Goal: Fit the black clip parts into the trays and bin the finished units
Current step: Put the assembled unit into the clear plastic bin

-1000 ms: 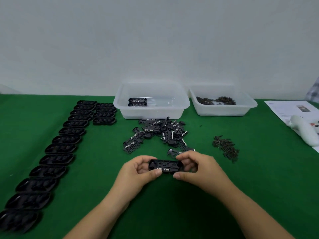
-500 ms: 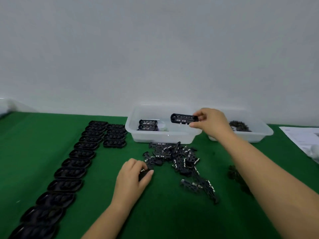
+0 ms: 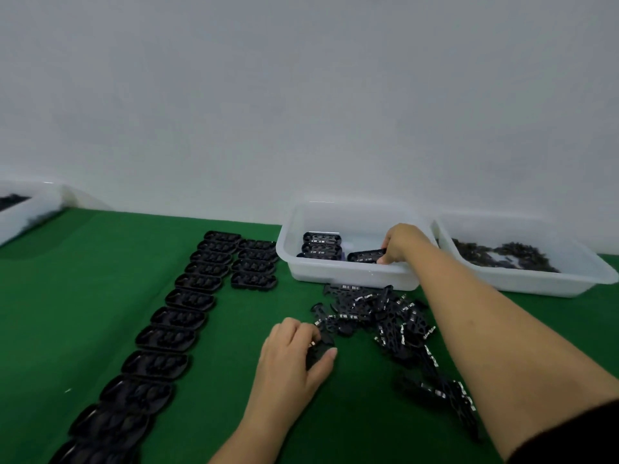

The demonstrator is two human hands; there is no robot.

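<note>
Now the right hand [image 3: 400, 242] reaches into the white bin [image 3: 348, 274] and holds a finished unit [image 3: 365, 255] by its end, low inside the bin, just beside two other units [image 3: 321, 244] stacked there. Meanwhile the left hand [image 3: 294, 349] rests on the green table [image 3: 83, 296] and grips one black clip part [image 3: 318, 351] at the near edge of the clip pile [image 3: 378, 313]. Empty black trays [image 3: 181, 316] lie in a row at the left.

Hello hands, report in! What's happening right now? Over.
Right hand inside white bin, gripping finished unit. Left hand pinching clip part at the loose pile. Nothing blocking.
</note>
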